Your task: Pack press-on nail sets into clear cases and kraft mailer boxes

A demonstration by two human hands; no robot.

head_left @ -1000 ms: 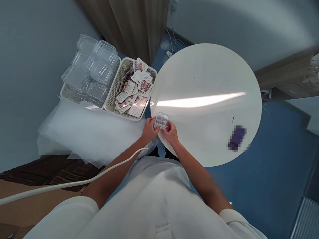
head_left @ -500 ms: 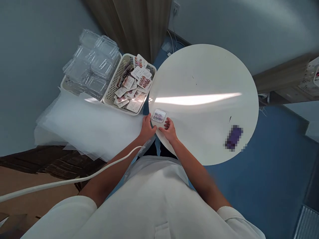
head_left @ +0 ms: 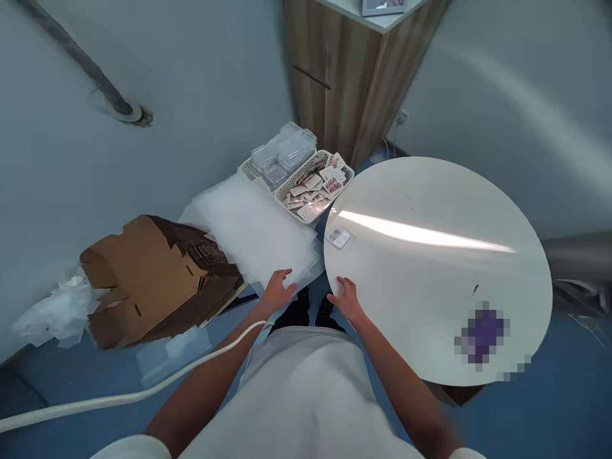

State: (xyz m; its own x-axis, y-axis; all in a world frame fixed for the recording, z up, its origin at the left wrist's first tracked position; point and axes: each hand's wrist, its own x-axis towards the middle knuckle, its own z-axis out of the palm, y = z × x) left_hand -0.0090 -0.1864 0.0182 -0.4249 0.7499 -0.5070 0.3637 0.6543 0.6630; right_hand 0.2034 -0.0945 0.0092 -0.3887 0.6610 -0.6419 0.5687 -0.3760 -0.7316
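Note:
My left hand (head_left: 278, 291) is open with its fingers apart, over the near corner of a stack of white translucent sheets (head_left: 255, 226). At the left edge of the round white table (head_left: 430, 293), my right hand (head_left: 347, 299) is open and holds nothing. A small clear case (head_left: 339, 237) with a printed card inside lies on the table, beyond my right hand and apart from both hands.
Behind the sheets stand a basket of printed cards (head_left: 315, 185) and a basket of clear plastic boxes (head_left: 284, 153). Folded brown cardboard (head_left: 148, 280) is at the left. A white cable (head_left: 182, 373) crosses my left arm. A pixelated purple object (head_left: 482, 335) lies at the table's right.
Both hands have moved back from the clear case and farther apart. The camera view has turned left, and the cardboard and cabinet now show more.

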